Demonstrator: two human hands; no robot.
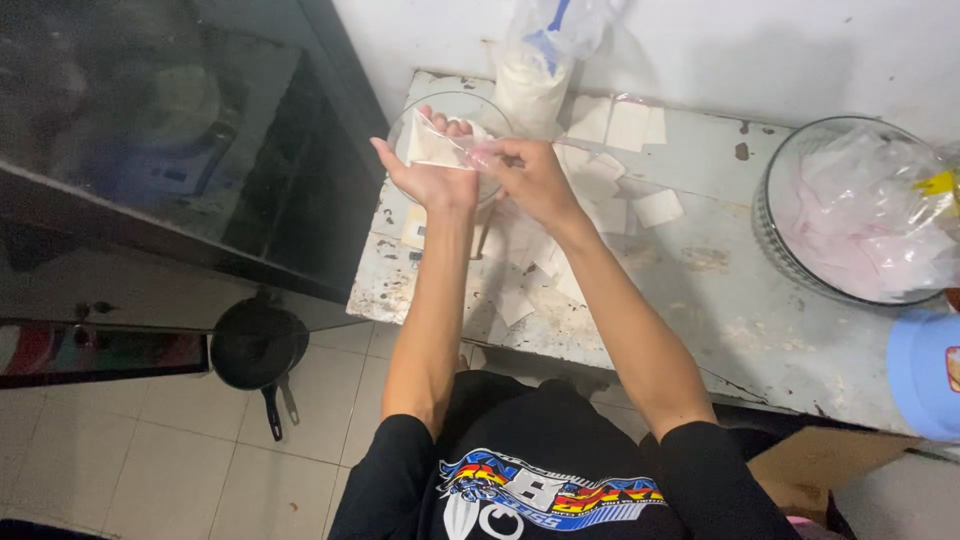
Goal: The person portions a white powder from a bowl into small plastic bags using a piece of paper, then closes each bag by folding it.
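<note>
My left hand (425, 172) lies palm up and supports a small clear plastic pouch (437, 145) with white contents. My right hand (528, 176) pinches the pouch's right edge with thumb and fingers. Both hands hover over a clear glass bowl (404, 127) at the back left of a worn white table (700, 310). Several flat white filled pouches (600, 180) lie spread over the table around and behind my hands.
A big plastic bag of white powder (532, 75) stands against the wall. A large glass bowl holding pink-filled bags (860, 215) sits at the right. A black frying pan (258, 347) rests on the tiled floor beside a dark glass cabinet (160, 130). A blue cap (925, 370) is at the right edge.
</note>
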